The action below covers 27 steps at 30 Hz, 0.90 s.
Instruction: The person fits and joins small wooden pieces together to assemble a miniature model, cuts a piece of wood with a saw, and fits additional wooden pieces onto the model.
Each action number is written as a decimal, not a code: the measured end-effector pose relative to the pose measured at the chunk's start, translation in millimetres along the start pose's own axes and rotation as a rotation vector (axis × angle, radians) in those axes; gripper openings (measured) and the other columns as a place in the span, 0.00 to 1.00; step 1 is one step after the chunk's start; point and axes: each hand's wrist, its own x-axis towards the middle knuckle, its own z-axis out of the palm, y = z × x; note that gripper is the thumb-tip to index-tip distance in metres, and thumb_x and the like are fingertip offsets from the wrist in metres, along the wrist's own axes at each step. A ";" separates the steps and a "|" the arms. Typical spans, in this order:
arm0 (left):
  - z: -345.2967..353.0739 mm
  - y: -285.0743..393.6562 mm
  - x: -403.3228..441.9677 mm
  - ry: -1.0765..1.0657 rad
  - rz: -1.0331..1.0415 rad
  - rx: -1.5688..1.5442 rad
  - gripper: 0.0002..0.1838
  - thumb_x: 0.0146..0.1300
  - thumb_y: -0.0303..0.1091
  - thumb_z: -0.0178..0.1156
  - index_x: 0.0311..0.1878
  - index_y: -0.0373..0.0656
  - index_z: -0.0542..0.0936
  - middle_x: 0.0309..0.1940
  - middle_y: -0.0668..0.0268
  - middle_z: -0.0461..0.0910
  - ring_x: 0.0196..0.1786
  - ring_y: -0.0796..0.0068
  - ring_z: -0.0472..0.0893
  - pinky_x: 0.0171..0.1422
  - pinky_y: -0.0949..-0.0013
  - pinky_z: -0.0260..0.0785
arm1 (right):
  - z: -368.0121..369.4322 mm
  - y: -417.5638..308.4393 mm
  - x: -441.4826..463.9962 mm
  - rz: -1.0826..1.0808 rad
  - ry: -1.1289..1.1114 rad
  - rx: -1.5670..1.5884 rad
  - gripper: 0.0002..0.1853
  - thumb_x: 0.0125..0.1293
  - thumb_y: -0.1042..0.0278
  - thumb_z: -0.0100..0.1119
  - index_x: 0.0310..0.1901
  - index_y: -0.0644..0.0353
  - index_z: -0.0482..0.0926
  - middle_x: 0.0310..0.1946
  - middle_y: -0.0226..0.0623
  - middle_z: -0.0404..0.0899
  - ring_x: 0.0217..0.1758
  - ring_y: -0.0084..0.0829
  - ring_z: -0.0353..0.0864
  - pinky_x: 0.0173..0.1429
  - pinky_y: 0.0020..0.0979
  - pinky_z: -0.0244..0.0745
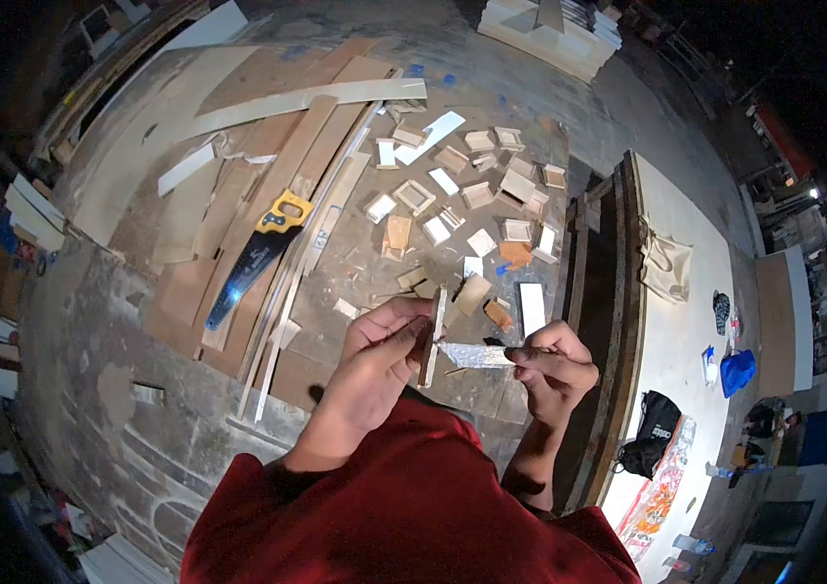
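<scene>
Between the fingers and thumb of my left hand [379,360] is a thin strip of wood [432,350], held on edge in front of my red shirt. My right hand [557,368] pinches the far end of a crumpled silvery foil packet [477,356]. Its other end points left and meets the face of the wood strip; whether anything comes out there is too small to tell. Below on the floor, close to my hands, lie a small brown block [498,313] and a white rectangular piece [532,310].
Several small wooden box frames [415,198] and offcuts are scattered over the board ahead. A yellow-handled handsaw [256,255] rests on long planks [296,146] to the left. At right stands a pale-topped bench [696,321] bearing a black bag [655,428] and a canvas bag [666,263].
</scene>
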 end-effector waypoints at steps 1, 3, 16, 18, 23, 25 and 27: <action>-2.9 -0.6 0.2 0.001 -0.001 -0.002 0.12 0.71 0.23 0.54 0.56 0.33 0.77 0.49 0.62 0.83 0.49 0.78 0.82 0.54 0.76 0.74 | 0.9 1.1 -1.6 0.002 -0.001 -0.001 0.10 0.52 0.77 0.74 0.38 0.65 0.88 0.28 0.34 0.76 0.30 0.25 0.77 0.33 0.23 0.69; -7.2 -1.5 0.9 -0.016 0.006 -0.017 0.13 0.71 0.23 0.54 0.56 0.33 0.77 0.50 0.62 0.83 0.48 0.78 0.82 0.52 0.76 0.74 | 2.8 2.7 -4.3 0.033 0.054 0.040 0.11 0.51 0.78 0.74 0.39 0.65 0.88 0.29 0.34 0.77 0.30 0.25 0.77 0.34 0.23 0.69; -18.8 2.4 -1.3 -0.040 0.037 -0.059 0.14 0.70 0.22 0.54 0.57 0.34 0.77 0.49 0.60 0.82 0.50 0.76 0.82 0.55 0.74 0.74 | 11.5 4.3 -4.4 0.034 0.036 0.032 0.10 0.54 0.74 0.75 0.38 0.65 0.88 0.29 0.36 0.79 0.32 0.25 0.78 0.34 0.23 0.69; -18.4 -1.2 -1.6 0.015 0.073 -0.031 0.14 0.71 0.22 0.53 0.57 0.33 0.77 0.51 0.59 0.82 0.51 0.74 0.82 0.56 0.73 0.74 | 14.8 -1.2 -1.6 0.074 0.124 0.028 0.10 0.53 0.73 0.75 0.37 0.65 0.88 0.29 0.36 0.78 0.31 0.25 0.77 0.33 0.23 0.68; -16.6 -2.0 -3.6 0.015 0.082 -0.049 0.14 0.71 0.22 0.52 0.58 0.33 0.76 0.52 0.59 0.82 0.52 0.73 0.82 0.58 0.71 0.75 | 17.1 -1.7 0.8 0.089 0.068 0.008 0.10 0.53 0.73 0.75 0.37 0.65 0.88 0.29 0.36 0.78 0.30 0.25 0.77 0.33 0.23 0.68; -16.9 -0.6 -3.0 -0.014 0.092 -0.054 0.14 0.71 0.21 0.52 0.58 0.33 0.76 0.52 0.59 0.82 0.52 0.73 0.82 0.59 0.71 0.75 | 15.4 1.0 -0.7 0.096 0.016 0.034 0.10 0.53 0.74 0.75 0.37 0.66 0.88 0.29 0.36 0.78 0.30 0.25 0.77 0.33 0.23 0.69; -17.6 -0.3 -3.6 -0.005 0.089 -0.029 0.14 0.71 0.21 0.52 0.58 0.32 0.76 0.51 0.59 0.82 0.52 0.73 0.82 0.60 0.70 0.75 | 12.2 4.9 -4.3 0.046 -0.005 0.040 0.09 0.53 0.75 0.74 0.37 0.66 0.88 0.30 0.35 0.78 0.30 0.24 0.77 0.33 0.22 0.69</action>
